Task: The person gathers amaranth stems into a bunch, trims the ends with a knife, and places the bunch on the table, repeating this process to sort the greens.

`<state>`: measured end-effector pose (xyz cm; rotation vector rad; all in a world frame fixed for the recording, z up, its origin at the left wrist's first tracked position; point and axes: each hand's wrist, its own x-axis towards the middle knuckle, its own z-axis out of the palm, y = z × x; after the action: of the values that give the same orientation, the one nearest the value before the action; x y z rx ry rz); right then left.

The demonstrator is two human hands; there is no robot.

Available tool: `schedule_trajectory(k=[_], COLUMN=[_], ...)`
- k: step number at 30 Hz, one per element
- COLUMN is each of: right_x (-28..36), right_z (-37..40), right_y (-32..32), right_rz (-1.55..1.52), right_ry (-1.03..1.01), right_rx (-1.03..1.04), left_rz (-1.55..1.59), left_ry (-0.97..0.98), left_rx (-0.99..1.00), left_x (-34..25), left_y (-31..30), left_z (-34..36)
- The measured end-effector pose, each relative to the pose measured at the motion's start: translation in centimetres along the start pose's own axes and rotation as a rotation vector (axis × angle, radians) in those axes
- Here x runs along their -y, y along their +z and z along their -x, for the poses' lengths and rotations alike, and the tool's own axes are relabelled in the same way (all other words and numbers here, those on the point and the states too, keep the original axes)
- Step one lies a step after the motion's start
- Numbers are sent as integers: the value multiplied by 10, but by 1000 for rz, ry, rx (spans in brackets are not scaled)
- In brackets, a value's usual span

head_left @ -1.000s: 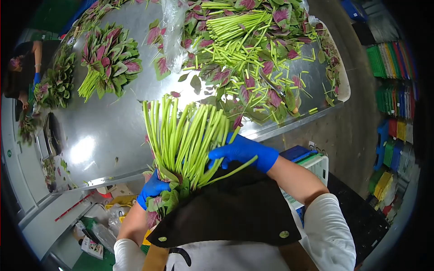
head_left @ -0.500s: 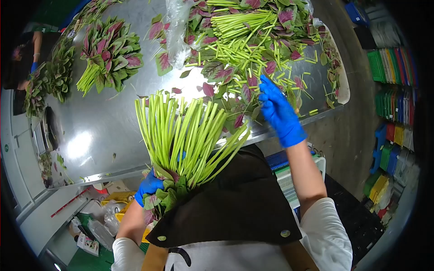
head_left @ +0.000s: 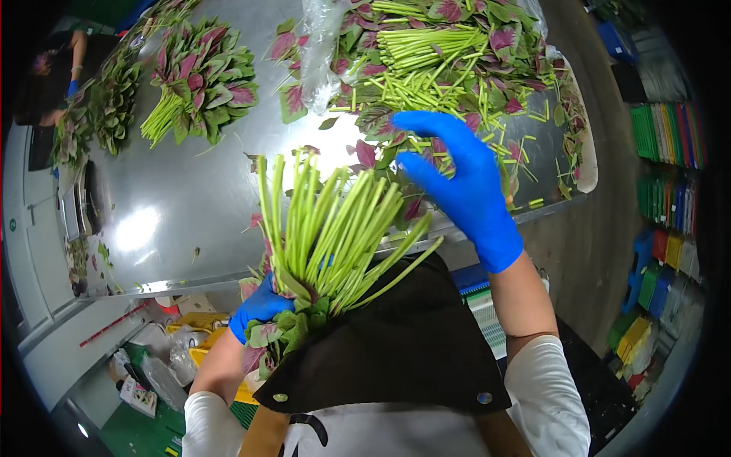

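Observation:
My left hand (head_left: 263,308), in a blue glove, is wrapped round the leafy part of a bunch of red amaranth greens (head_left: 327,236). The long green stems fan upward with their cut ends toward the table, and the leaves hang below my grip. My right hand (head_left: 464,183), also gloved in blue, is raised to the right of the stem ends. Its thumb and fingers are spread with nothing between them. Beneath and beyond it lie short cut stem pieces (head_left: 426,95) and loose leaves (head_left: 365,154).
A metal table (head_left: 190,202) spans the front. A finished-looking bunch (head_left: 202,84) lies at the left, with more greens (head_left: 110,107) past it. A large pile of stems (head_left: 430,47) and a plastic bag (head_left: 318,57) are at the back. Another person's arm (head_left: 78,57) shows far left.
My right hand has opened from closed-together fingers into a wide spread and come nearer the stems. The bunch in my left hand has shifted slightly right, its stems more gathered.

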<state>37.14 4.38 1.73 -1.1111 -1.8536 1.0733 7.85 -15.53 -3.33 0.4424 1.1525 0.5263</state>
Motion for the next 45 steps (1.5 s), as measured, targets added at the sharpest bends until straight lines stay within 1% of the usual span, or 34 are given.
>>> schedule_trajectory(k=[1, 2, 4, 5, 7, 8, 10, 11, 12, 13, 15, 17, 18, 20, 21, 22, 23, 25, 27, 30, 34, 37, 40, 41, 43, 44, 45], right_x=[-2, -3, -16, -22, -29, -21, 16, 27, 28, 28, 0, -18, -16, -23, -27, -26, -25, -5, 12, 3, -17, -8, 3, -5, -44, -37, -35], right_z=[0, 10, 19, 15, 1, -1, -1, 8, 12, 16, 25, 10, -6, -30, -27, -20, -14, 4, 27, 27, 24, 22, 35, 35, 26, 6, -11], right_y=[10, 30, 40, 37, 29, 28, 36, 50, 60, 70, 88, 74, 53, 30, 25, 26, 28, 49, 67, 86, 82, 84, 94, 96, 85, 63, 43], right_rz=[108, 36, 162, 192, 259, 219, 130, 173, 177, 175, 97, -808, -914, -501, 135, 379, 629, 365, 315, 519, 49, 31, 311, 325, 222, 671, 665], right_ry=[-110, -111, -178, -113, 19, -69, -237, -354, -431, -507, -567, 134, 293, 459, 174, -16, -205, -361, -297, -359, -550, -494, -519, -552, -585, -573, -414], right_rx=[105, 166, 425, 336, 160, 196, 250, 416, 494, 573, 559, 575, 367, 155, 57, 67, 30, 178, 518, 762, 532, 544, 700, 683, 497, 629, 516], left_rz=[29, 33, 42, 68, 36, 22, 29, 23, 15, -20, 5, 6, 26, 68, 79, 74, 66, 70, 93, 52, -15, -10, -20, -30, -14, 11, 36], left_ry=[52, 52, 55, 38, 20, 8, 8, 11, 14, 41, 42, 23, 45, 94, 65, 56, 45, 39, 42, 48, 27, 22, -36, -51, -23, 18, 60], left_rx=[156, 130, 78, 126, 149, 159, 224, 243, 261, 46, 179, 312, 310, 301, 297, 302, 308, 328, 353, 322, 325, 299, 267, 270, 281, 288, 295], left_x=[16, 14, -3, 5, -8, -13, -7, -6, -6, -16, -13, -16, -17, -16, -15, -14, -12, -15, -22, -16, -13, -15, -19, -26, -28, -22, -16], left_y=[-16, -13, 5, -3, 9, 14, 10, 10, 10, 24, 21, 19, 20, 24, 23, 21, 18, 18, 22, 15, 7, 8, 8, 11, 15, 15, 15], left_z=[-9, -7, -4, -6, -5, -6, -11, -13, -14, -4, -9, -12, -12, -11, -10, -10, -11, -13, -12, -14, -14, -12, -9, -7, -8, -9, -10])
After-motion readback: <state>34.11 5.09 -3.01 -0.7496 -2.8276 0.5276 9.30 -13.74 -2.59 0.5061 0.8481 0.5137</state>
